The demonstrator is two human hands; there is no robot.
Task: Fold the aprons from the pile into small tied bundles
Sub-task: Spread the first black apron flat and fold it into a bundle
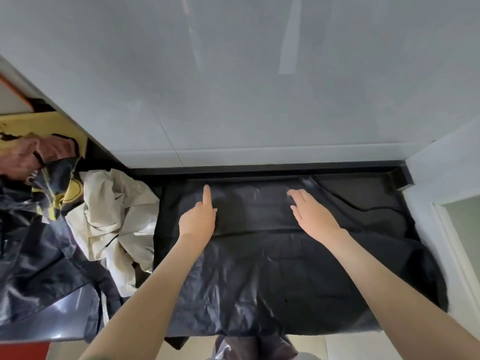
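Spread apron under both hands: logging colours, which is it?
Black apron, seen in the head view.

1. The spread apron [272, 276] lies flat on the bench [363, 188], and its near edge hangs over the bench's front edge.
2. Its far part is folded back onto itself, with the fold edge running across the apron.
3. Both hands rest on that folded part: the left hand [198, 219] toward the apron's left, the right hand [311, 214] toward its right.
4. The pile of aprons [78, 216] lies just left of the spread apron, touching its left edge.
5. The wall [233, 87] stands behind the apron.
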